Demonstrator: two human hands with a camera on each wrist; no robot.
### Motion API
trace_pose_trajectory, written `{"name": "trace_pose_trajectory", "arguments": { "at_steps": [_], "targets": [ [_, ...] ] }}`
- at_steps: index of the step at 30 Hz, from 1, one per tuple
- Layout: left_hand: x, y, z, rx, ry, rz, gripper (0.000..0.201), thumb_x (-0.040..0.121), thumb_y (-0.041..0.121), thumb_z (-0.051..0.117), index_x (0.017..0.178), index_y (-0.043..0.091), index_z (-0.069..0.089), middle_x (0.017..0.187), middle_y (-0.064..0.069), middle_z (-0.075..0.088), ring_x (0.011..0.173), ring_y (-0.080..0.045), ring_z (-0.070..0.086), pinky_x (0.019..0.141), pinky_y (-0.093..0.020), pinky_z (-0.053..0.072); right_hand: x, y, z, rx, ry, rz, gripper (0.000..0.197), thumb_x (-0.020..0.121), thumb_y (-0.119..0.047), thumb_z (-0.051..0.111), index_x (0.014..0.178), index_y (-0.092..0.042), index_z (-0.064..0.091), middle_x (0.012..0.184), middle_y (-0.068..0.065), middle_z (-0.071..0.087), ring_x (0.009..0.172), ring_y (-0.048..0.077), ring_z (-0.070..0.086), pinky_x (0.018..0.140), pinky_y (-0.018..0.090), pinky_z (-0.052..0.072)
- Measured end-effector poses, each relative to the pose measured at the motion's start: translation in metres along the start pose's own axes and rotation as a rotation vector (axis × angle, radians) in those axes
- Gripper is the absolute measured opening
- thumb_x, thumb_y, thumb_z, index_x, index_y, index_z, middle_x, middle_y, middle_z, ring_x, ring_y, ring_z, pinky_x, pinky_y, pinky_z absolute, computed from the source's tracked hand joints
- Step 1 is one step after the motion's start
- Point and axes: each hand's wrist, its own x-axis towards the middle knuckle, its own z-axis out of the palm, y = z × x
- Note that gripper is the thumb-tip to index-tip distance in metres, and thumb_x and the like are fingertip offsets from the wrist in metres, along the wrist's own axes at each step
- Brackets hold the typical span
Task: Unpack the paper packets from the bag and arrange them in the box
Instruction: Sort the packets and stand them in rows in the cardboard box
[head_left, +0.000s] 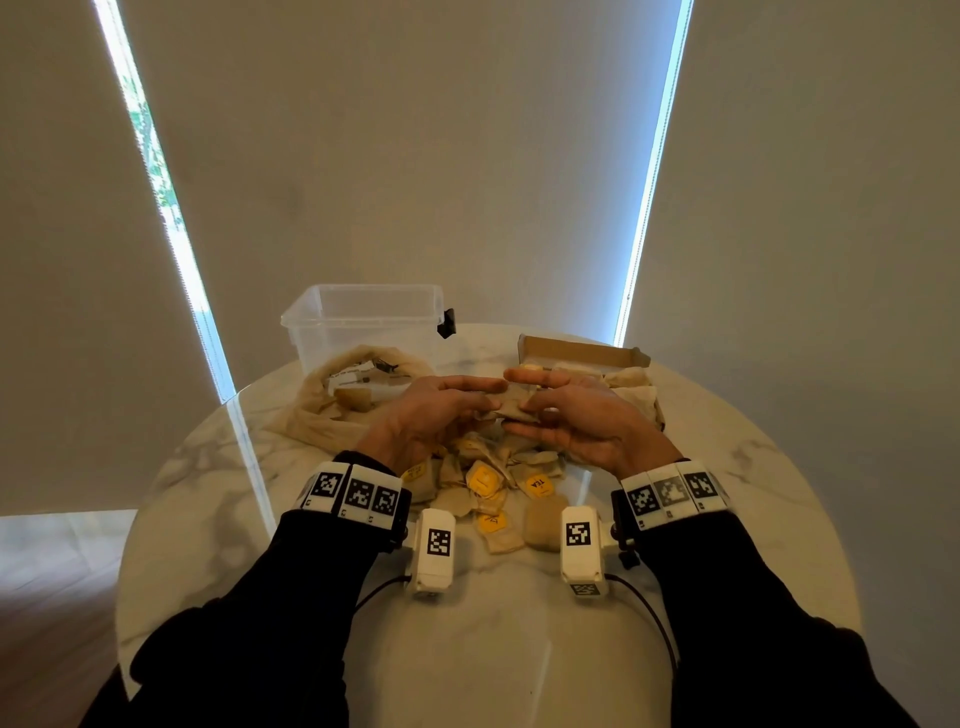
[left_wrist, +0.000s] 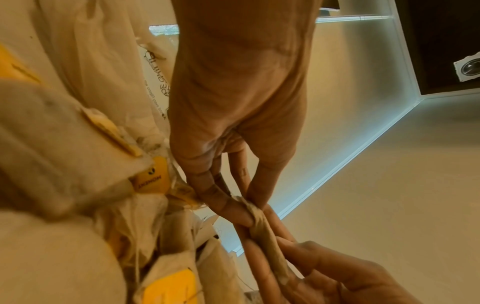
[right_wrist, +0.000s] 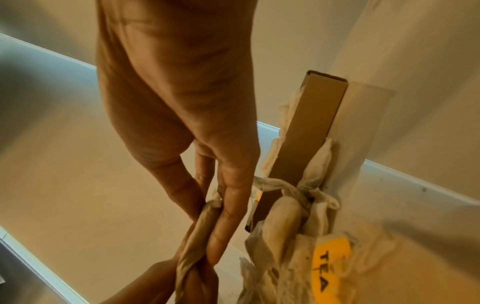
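To your left the bag (head_left: 332, 405) lies slumped on the table (head_left: 208, 493). Your left hand (head_left: 436, 410) and right hand (head_left: 582, 421) pinch one paper packet (head_left: 511, 408) between them above the loose pile of packets (head_left: 493, 478); the cardboard box (head_left: 582, 353) sits right.

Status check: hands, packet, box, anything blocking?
Left hand and right hand both pinch one paper packet above the table. Cardboard box open, far right. Loose packets piled under hands; cloth bag left. Nothing blocking.
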Motion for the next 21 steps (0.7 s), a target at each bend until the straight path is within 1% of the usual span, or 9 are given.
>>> {"name": "trace_pose_trajectory", "arguments": {
  "at_steps": [1,2,3,7,9,12,15,18,21],
  "targets": [
    [0.0,0.0,0.0,0.013,0.005,-0.001,0.029,0.093,0.003,0.077,0.12,0.013,0.08,0.114,-0.019,0.079,0.106,-0.033,0.075,0.098,-0.048,0.062,0.0,0.0,0.0,0.0,0.005,0.005,0.043,0.101,0.014,0.052,0.133,-0.008,0.07,0.13,0.026,0.069,0.124,0.038,0.07,0.094,0.048,0.064],
    [0.0,0.0,0.0,0.017,0.006,-0.002,0.028,0.093,0.004,0.077,0.12,0.014,0.08,0.114,-0.018,0.079,0.108,-0.034,0.075,0.101,-0.05,0.06,0.0,0.0,0.0,0.005,0.01,0.009,0.043,0.101,0.014,0.053,0.133,-0.008,0.07,0.129,0.026,0.07,0.122,0.037,0.071,0.094,0.047,0.064],
    [0.0,0.0,0.0,0.014,0.006,-0.002,0.029,0.093,0.004,0.077,0.12,0.014,0.08,0.114,-0.018,0.079,0.11,-0.034,0.075,0.101,-0.049,0.059,0.0,0.0,0.001,0.016,0.016,0.009,0.042,0.1,0.014,0.053,0.133,-0.007,0.07,0.128,0.025,0.07,0.118,0.036,0.073,0.093,0.046,0.065],
    [0.001,-0.001,0.003,-0.029,0.015,0.031,0.031,0.093,-0.002,0.075,0.12,0.014,0.08,0.119,-0.016,0.078,0.109,-0.029,0.076,0.09,-0.036,0.064,-0.001,0.0,0.002,0.06,0.05,0.0,0.034,0.101,0.01,0.057,0.129,-0.004,0.071,0.126,0.023,0.072,0.109,0.033,0.077,0.08,0.037,0.068],
    [0.0,-0.001,0.005,-0.037,0.01,0.05,0.032,0.093,-0.001,0.075,0.121,0.014,0.08,0.119,-0.014,0.078,0.11,-0.028,0.076,0.09,-0.035,0.064,0.001,0.0,0.001,0.032,0.08,0.0,0.03,0.102,0.006,0.06,0.127,-0.004,0.073,0.126,0.022,0.073,0.108,0.031,0.078,0.076,0.033,0.068],
    [-0.002,-0.001,0.007,-0.07,0.003,0.067,0.031,0.094,0.005,0.077,0.124,0.016,0.079,0.117,-0.012,0.079,0.107,-0.026,0.077,0.092,-0.035,0.064,0.003,-0.004,-0.003,-0.003,0.131,-0.02,0.027,0.101,0.005,0.062,0.123,-0.004,0.075,0.128,0.021,0.072,0.111,0.033,0.076,0.08,0.034,0.068],
    [0.0,-0.002,0.005,-0.102,0.021,0.086,0.027,0.098,0.01,0.075,0.123,0.017,0.079,0.117,-0.011,0.08,0.11,-0.027,0.076,0.096,-0.037,0.063,0.0,-0.019,-0.016,-0.051,0.195,-0.046,0.028,0.1,0.009,0.06,0.122,-0.001,0.076,0.126,0.019,0.07,0.111,0.034,0.074,0.078,0.035,0.068],
    [0.001,-0.004,0.004,-0.11,0.023,0.092,0.025,0.1,0.013,0.073,0.124,0.017,0.079,0.121,-0.007,0.079,0.113,-0.026,0.076,0.095,-0.036,0.063,0.004,-0.037,-0.045,-0.142,0.315,-0.068,0.029,0.097,0.012,0.062,0.117,-0.002,0.078,0.126,0.018,0.068,0.107,0.034,0.074,0.074,0.039,0.068],
    [0.001,-0.003,0.007,-0.11,0.023,0.09,0.023,0.101,0.012,0.071,0.123,0.015,0.079,0.121,-0.008,0.079,0.113,-0.026,0.076,0.091,-0.033,0.064,0.008,-0.053,-0.078,-0.294,0.485,-0.101,0.036,0.091,0.016,0.063,0.114,-0.006,0.081,0.123,0.019,0.069,0.097,0.029,0.071,0.07,0.036,0.063]
  ]
}}
